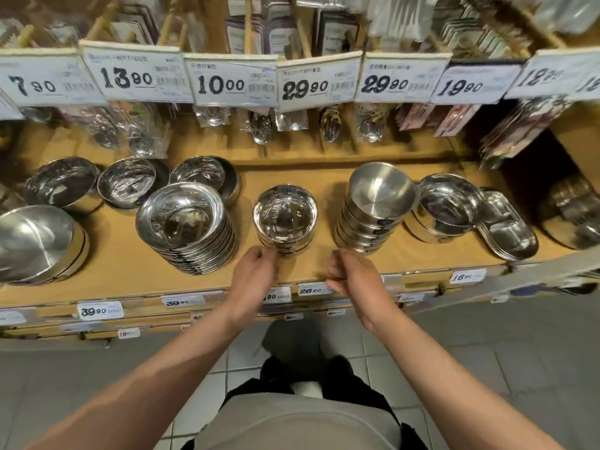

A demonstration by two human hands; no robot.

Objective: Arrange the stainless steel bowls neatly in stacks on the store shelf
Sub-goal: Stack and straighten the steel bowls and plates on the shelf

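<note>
Several stacks of stainless steel bowls stand on one long wooden shelf [123, 264], which fills the width of the scene under a row of price tags [233, 81]. Largest is the wide stack [186, 227] left of centre, many bowls high and leaning a little to the right. Right of centre stands the brushed stack [373, 211], its top bowl tipped toward the near edge. Between these two sits the small stack [285, 219] (only a few bowls, with a mirror finish), near the shelf's front edge.

Both bare hands reach in over that edge. The left hand [253, 276] is just below the small stack, its curled fingertips at the base of the stack on the near-left side; whether they actually grip it I cannot tell. The right hand [352, 274] hangs to the stack's near right, apart from it, fingers loosely curled and holding nothing.
</note>
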